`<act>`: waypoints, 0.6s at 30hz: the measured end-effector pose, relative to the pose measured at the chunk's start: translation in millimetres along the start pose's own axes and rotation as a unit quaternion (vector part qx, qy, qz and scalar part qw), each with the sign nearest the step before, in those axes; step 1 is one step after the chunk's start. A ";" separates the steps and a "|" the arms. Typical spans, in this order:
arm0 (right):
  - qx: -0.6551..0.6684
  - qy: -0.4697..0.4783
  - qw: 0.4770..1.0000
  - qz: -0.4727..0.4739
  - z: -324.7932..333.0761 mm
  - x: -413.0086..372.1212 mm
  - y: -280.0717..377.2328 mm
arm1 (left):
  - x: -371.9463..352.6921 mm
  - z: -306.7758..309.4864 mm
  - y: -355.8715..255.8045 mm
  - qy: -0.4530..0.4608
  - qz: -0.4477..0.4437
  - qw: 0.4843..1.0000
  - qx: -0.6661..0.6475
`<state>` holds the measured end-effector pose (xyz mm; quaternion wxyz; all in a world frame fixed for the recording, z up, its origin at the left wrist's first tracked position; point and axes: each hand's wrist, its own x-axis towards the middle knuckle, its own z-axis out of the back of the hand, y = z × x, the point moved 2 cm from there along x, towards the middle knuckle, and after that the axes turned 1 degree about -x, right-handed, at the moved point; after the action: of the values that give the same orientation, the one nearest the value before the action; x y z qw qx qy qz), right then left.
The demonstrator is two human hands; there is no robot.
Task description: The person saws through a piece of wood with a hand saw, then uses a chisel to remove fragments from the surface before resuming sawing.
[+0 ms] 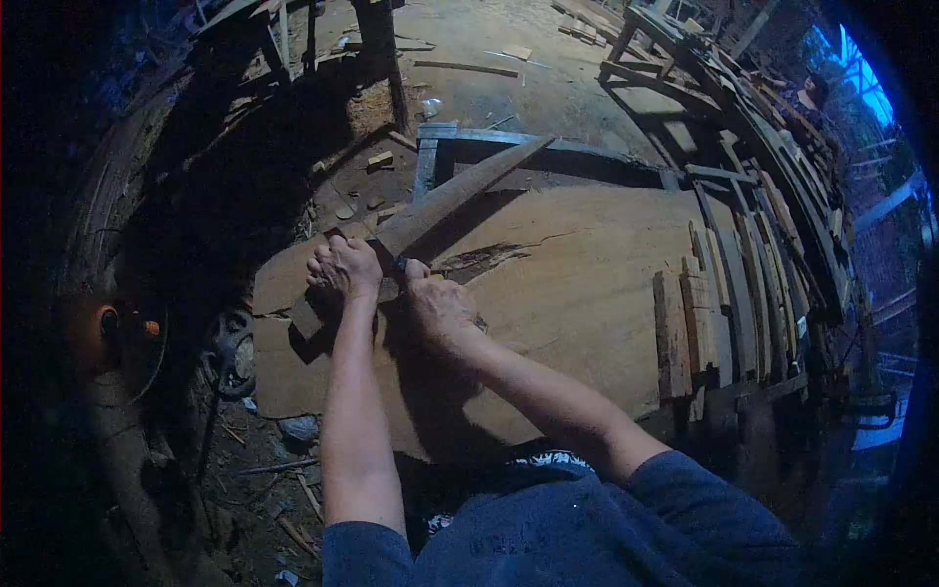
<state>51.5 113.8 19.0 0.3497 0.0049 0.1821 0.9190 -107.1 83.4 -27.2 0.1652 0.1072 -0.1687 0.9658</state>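
Observation:
A long tapered piece of wood (460, 199) lies slantwise over a broad wooden slab (577, 284), its narrow end pointing away to the upper right. Nearer me, a blocky wooden part (315, 315) shows below my left hand; whether it is the same piece is hidden by my hands. My left hand (344, 266) is closed in a fist at the wood's near end, its grip hidden. My right hand (442, 305) is closed just to the right, thumb forward, against a small dark object (400, 263) too small to name. A dark rough split (484, 258) marks the slab beyond it.
Several wooden strips (724, 303) lie along the slab's right side. A wooden frame (427, 161) stands behind the slab. At the left are an orange object (106, 325) and a dark wheel-like part (231, 354). Wood scraps (381, 159) litter the ground.

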 end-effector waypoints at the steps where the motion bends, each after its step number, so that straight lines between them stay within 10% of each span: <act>1: 0.004 -0.002 1.000 -0.005 1.7 -5.9 -3.3 | -1.8 1.6 0.1 0.001 -0.006 1.000 0.001; 18: 0.041 0.016 0.999 0.025 -8.2 -11.4 -13.5 | -2.9 0.7 -0.6 -0.015 -0.003 1.000 0.023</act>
<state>67.6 113.1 8.1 0.3236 0.0091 0.2253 0.9189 -104.1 82.9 -27.2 0.1632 0.1262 -0.1490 0.9671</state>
